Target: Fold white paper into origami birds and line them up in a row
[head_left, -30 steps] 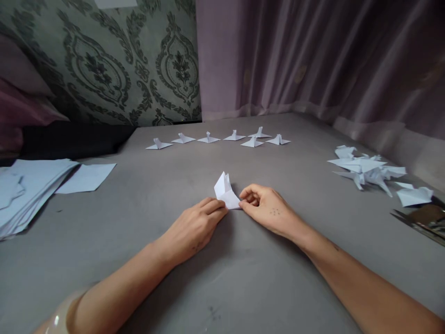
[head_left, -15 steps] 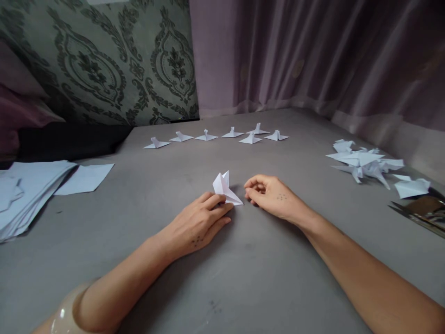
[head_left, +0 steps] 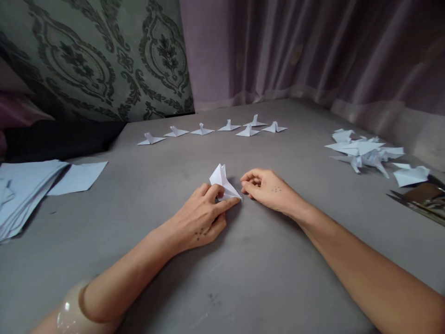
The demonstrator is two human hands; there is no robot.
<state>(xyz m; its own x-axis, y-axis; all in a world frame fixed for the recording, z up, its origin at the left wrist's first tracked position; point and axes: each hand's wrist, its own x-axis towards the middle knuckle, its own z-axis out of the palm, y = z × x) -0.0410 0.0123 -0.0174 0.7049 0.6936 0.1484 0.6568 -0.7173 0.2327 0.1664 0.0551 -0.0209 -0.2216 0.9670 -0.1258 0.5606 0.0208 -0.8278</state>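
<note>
A white origami figure [head_left: 227, 189] stands on the grey surface in front of me, two pointed flaps rising at its top left and one corner reaching right. My left hand [head_left: 207, 214] is closed on its lower left part, and its index finger stretches along the near edge to the right corner. The fingertips partly hide the base of the fold. Just right of that corner, my right hand [head_left: 262, 186] rests with its fingers curled in and the thumb near the index finger. I see nothing in it, and a small gap parts it from the paper.
Several finished origami figures [head_left: 228, 126] line the far side of the table [head_left: 271, 269]. A heap of folded paper pieces [head_left: 361, 150] lies at right, with scissors [head_left: 410, 204] nearer. Paper sheets [head_left: 28, 185] are stacked at left. A curtain [head_left: 278, 51] hangs behind.
My left index finger has straightened and slid to the figure's right corner. The upright flaps look closer together. My right hand stays beside the paper; the view has tilted down slightly.
</note>
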